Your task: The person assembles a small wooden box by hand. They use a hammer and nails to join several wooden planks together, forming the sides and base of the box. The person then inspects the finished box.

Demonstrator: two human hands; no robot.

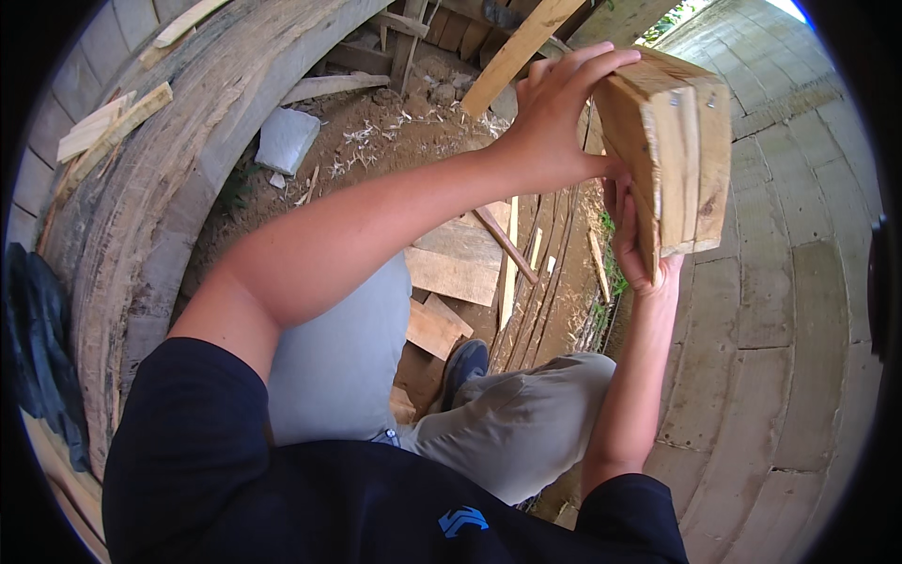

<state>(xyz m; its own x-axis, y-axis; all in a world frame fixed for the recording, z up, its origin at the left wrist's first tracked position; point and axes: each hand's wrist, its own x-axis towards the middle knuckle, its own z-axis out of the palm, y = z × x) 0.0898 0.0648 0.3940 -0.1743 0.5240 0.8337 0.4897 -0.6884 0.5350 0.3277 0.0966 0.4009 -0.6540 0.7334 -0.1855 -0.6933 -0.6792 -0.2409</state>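
A small box-like piece of nailed wooden boards (691, 174) is held up at the upper right, tilted, with nail heads showing near its top edge. My left hand (568, 113) reaches across to it, fingers along its upper edge and thumb against its side. From below, my right hand (639, 235) supports the lower end, its fingers on the near side. Part of that grip is hidden behind the wood. Under my arms, flat wooden boards (456, 268) lie on the ground beside my foot, and a brown wooden handle (505, 244) rests across them.
A large weathered log (150, 197) curves along the left, with split wood pieces (113, 127) on top. A grey stone slab (287, 141) and wood shavings lie on the dirt. An upright timber (517, 56) stands ahead. A wall of grey planks (761, 376) runs along the right.
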